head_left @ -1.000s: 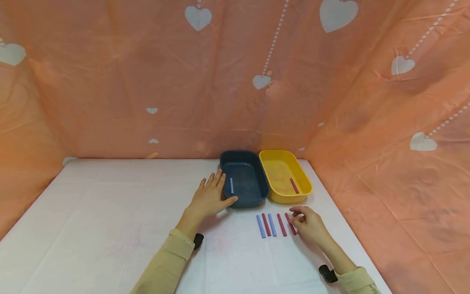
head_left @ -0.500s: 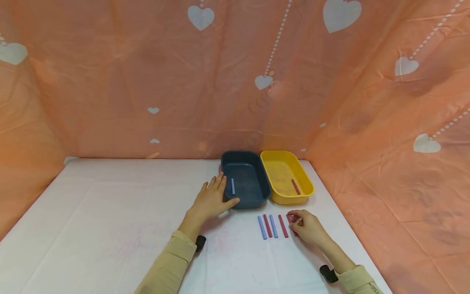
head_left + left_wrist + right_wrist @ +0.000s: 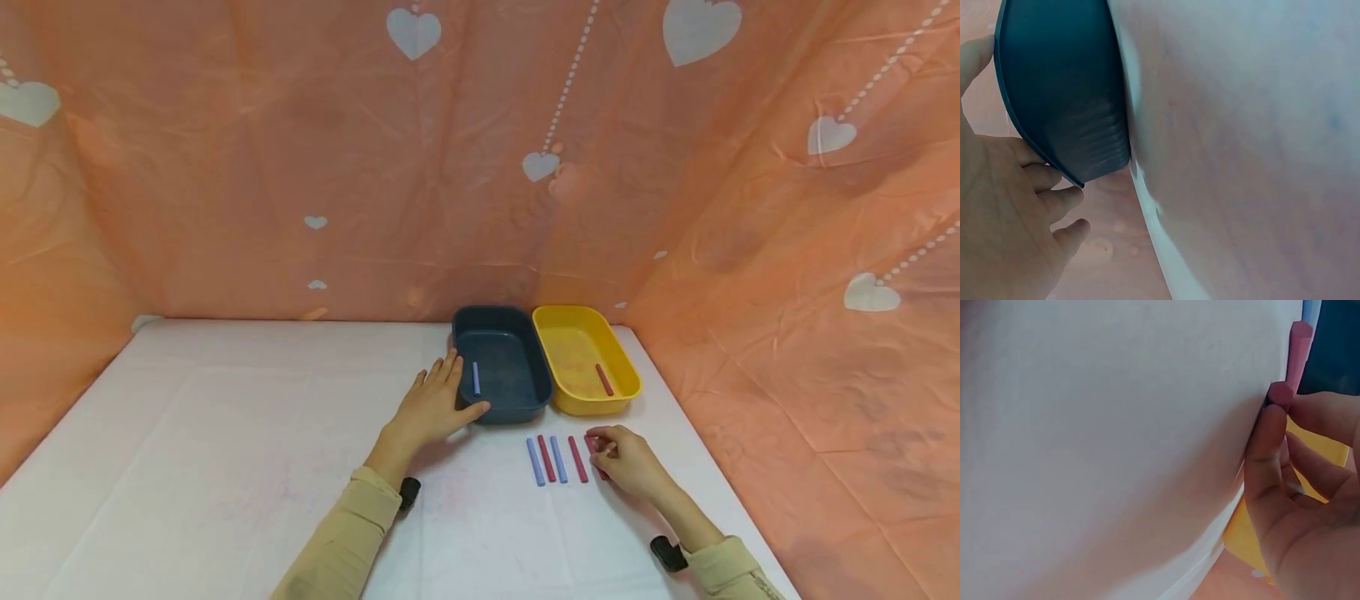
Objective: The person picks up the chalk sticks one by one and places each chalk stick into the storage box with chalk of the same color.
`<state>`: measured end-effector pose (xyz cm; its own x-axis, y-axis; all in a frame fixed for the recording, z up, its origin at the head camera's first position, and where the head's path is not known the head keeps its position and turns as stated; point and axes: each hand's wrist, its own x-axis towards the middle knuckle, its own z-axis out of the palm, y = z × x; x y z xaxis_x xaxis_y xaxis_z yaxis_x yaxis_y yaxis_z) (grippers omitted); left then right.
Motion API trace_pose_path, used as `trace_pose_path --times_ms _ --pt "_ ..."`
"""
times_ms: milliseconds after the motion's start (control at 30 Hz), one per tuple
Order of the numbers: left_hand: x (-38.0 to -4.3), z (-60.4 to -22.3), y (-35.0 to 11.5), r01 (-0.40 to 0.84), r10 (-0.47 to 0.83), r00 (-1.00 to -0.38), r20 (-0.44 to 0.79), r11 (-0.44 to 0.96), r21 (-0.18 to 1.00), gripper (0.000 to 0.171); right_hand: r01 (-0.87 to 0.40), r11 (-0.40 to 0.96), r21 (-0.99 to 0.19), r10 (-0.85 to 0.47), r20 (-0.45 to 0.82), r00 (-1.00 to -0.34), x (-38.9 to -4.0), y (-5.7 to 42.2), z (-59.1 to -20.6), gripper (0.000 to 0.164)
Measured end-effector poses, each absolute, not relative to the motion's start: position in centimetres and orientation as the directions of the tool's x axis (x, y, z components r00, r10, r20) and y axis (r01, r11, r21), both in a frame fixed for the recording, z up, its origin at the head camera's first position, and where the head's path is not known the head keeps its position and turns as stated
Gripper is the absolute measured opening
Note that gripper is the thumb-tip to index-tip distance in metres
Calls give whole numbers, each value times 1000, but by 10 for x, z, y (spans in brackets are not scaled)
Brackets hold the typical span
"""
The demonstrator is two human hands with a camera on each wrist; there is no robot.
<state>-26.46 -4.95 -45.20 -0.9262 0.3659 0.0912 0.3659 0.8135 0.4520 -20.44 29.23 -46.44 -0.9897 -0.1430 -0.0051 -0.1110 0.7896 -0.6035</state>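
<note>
My right hand (image 3: 628, 462) pinches a red chalk stick (image 3: 1281, 394) between thumb and fingertips, close over the white cloth at the right end of a row. To its left lie another red chalk (image 3: 577, 459), a blue chalk (image 3: 558, 459), a red one and a blue one. My left hand (image 3: 423, 412) rests against the near left side of a dark blue tray (image 3: 513, 367), its fingers spread and touching the rim. Inside that tray is one blue chalk (image 3: 476, 379). The yellow tray (image 3: 566, 346) beside it holds one red chalk (image 3: 604, 380).
Both trays stand side by side at the back right of the white-covered table (image 3: 225, 450). Behind and at the sides hangs an orange curtain (image 3: 337, 167) with white hearts. Each wrist wears a black device (image 3: 667, 553).
The fingers of my right hand have closed in on the rightmost red chalk and now pinch it. My left hand stays at the dark blue tray; the head view has shifted slightly.
</note>
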Motion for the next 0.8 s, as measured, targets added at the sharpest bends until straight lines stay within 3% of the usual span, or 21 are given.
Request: trace_pose_path --times_ms 467,800 --pt "-265 -453 -48 359 366 -928 75 819 447 101 -98 710 -697 -118 19 -993 -204 293 -463 35" --pt "-265 -453 -50 370 375 -923 85 804 466 101 -217 644 -734 -170 139 -976 -209 287 -443 37"
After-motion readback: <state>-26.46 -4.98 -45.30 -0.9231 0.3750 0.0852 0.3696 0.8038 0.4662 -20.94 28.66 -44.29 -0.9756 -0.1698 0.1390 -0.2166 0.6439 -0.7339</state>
